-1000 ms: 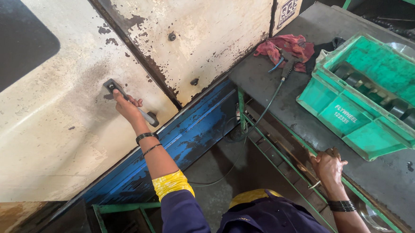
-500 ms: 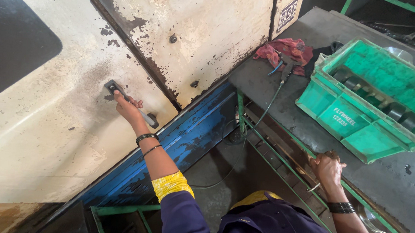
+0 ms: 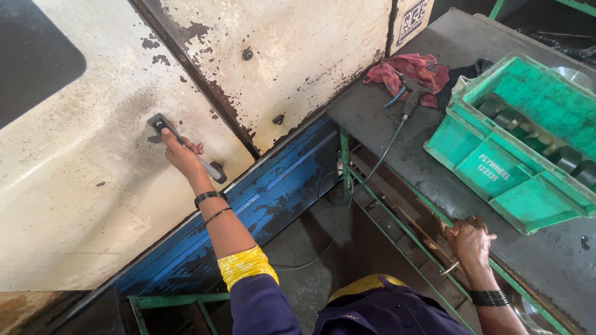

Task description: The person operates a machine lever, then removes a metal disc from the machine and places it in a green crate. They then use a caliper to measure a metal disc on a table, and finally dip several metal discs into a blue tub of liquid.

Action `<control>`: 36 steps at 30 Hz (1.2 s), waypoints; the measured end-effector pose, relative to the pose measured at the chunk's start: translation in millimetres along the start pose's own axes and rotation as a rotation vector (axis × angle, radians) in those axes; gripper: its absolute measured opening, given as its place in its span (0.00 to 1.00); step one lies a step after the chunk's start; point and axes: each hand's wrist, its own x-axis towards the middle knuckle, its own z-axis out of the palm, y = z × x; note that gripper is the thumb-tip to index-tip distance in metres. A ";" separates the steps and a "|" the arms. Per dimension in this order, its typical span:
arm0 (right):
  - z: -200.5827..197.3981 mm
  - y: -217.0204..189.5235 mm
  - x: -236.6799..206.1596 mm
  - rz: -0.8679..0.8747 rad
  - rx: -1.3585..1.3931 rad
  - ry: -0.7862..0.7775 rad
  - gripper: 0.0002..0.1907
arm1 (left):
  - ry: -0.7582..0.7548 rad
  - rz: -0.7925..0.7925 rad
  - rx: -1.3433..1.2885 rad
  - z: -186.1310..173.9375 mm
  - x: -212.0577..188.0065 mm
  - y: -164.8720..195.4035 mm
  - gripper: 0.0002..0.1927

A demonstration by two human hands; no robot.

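My left hand [image 3: 179, 156] clamped on door handle [image 3: 211, 168], cream panel [image 3: 72, 196]. Right hand [image 3: 469, 241] closed on surface [image 3: 552, 255] edge, thin metal piece in fingers. Green crate [image 3: 495, 172] just beyond, red rag [image 3: 412, 70] farther back.

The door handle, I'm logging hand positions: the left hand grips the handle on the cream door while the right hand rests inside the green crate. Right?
Not quite. In the head view the right hand rests on the bench edge, outside the green crate. The left hand does grip the door handle.
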 end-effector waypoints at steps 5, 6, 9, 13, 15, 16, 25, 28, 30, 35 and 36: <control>1.8 1.7 0.1 -0.033 -0.001 0.028 0.11 | 0.030 -0.014 0.021 2.9 -2.6 5.6 0.32; 2.3 1.8 0.2 -0.043 0.002 0.038 0.11 | 0.037 -0.018 0.024 3.0 -3.1 6.4 0.32; 3.2 1.5 -0.4 -0.011 -0.020 0.001 0.11 | 0.055 -0.028 0.021 2.1 -3.7 7.0 0.33; 1.7 -1.3 -1.2 -0.008 0.000 0.039 0.11 | 0.049 -0.018 0.027 1.0 -0.7 3.7 0.33; -0.9 -3.2 -0.1 0.006 0.032 0.041 0.10 | 0.057 -0.008 0.020 2.9 1.7 1.5 0.33; -2.6 -4.1 0.4 -0.001 0.016 0.042 0.11 | 0.058 -0.016 0.011 3.6 2.2 0.7 0.33; -11.6 -11.7 0.2 -0.004 -0.017 0.031 0.13 | 0.099 -0.080 0.048 10.2 -7.8 12.2 0.35; -11.0 -12.7 0.5 -0.007 -0.025 0.034 0.13 | 0.089 -0.103 0.066 11.6 -8.8 17.8 0.34; -10.6 -12.6 0.1 -0.010 -0.040 0.028 0.13 | 0.044 -0.085 0.053 10.9 -9.2 19.7 0.32; -9.3 -11.0 -2.3 -0.021 -0.047 0.038 0.14 | -0.012 -0.154 0.040 6.3 -5.2 23.6 0.29; -9.0 -10.6 -2.2 -0.016 -0.043 0.030 0.14 | -0.030 -0.174 0.046 5.1 -3.9 24.5 0.28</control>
